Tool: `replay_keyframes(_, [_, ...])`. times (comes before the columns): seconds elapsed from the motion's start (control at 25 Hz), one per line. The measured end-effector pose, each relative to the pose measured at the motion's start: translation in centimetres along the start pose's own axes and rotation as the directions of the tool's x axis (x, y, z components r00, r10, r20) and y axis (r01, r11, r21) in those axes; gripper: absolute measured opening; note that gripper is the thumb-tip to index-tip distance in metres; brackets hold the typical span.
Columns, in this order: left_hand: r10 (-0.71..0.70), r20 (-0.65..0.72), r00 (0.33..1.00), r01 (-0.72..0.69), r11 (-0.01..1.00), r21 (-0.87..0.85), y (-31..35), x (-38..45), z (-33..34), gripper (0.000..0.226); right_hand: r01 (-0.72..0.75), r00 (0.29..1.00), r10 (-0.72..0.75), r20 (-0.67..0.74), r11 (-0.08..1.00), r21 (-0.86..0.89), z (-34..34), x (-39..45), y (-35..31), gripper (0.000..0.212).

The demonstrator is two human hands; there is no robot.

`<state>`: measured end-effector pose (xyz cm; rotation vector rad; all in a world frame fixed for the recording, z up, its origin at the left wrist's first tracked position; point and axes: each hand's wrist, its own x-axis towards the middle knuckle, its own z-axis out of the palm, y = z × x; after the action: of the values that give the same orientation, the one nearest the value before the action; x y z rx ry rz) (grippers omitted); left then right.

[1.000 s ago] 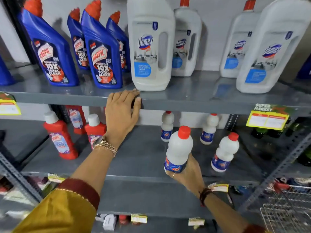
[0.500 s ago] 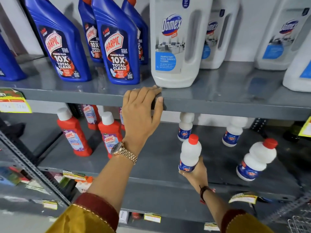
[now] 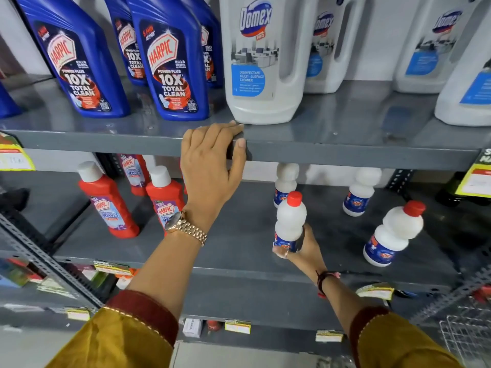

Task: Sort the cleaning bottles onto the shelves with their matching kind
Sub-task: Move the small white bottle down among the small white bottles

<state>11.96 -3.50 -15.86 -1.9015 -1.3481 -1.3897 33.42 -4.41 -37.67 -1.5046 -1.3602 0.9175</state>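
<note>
The right hand (image 3: 303, 251) grips a small white bottle (image 3: 291, 221) low over the middle shelf (image 3: 239, 235), near three matching bottles (image 3: 393, 235), and the left hand (image 3: 212, 166) holds the edge of the upper shelf (image 3: 345, 152); the sorting seems nearly done, with this bottle not yet set down

White jug (image 3: 263, 62): Domex, DISINFECTANT MULTI-SURFACE CLEANER. Blue bottle (image 3: 172, 67) just left of it: HARPIC POWER PLUS 10X TOTAL CLEAN. Red bottle (image 3: 109, 205) below-left: HARPIC.

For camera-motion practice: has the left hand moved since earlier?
No: left hand still holds grey metal shelf edge, just left of the white plastic Domex jug.
</note>
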Motion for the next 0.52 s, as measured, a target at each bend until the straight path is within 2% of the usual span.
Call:
replay_keyframes(0.12, [-0.003, -0.004, 1.000, 0.003, 1.000, 0.007, 0.0, 0.0, 0.0, 0.034, 0.117, 0.988, -0.111, -0.104, 0.992, 0.050, -2.1, 0.3, -3.4, 0.074])
replay_keyframes(0.2, [0.000, -0.001, 1.000, 0.000, 1.000, 0.001, 0.1, -0.1, 0.1, 0.034, 0.194, 0.976, -0.189, -0.112, 0.980, 0.043, -3.8, 0.9, -6.2, 0.045])
replay_keyframes(0.28, [0.000, -0.003, 1.000, 0.000, 1.000, 0.005, 0.1, -0.2, 0.2, 0.035, 0.195, 0.978, -0.196, -0.064, 0.980, -0.024, -4.4, 1.7, -8.4, 0.023])
replay_keyframes(0.36, [0.001, -0.014, 1.000, -0.001, 1.000, 0.010, 0.0, -0.2, 0.3, 0.036, 0.175, 0.983, -0.178, -0.035, 0.981, -0.079, -4.1, 2.3, -9.2, 0.019])
replay_keyframes(0.52, [0.009, -0.025, 1.000, -0.009, 1.000, -0.005, 0.0, -0.2, 0.3, 0.033, 0.142, 0.985, -0.148, -0.092, 0.988, -0.068, -3.2, 2.1, -9.3, 0.019])
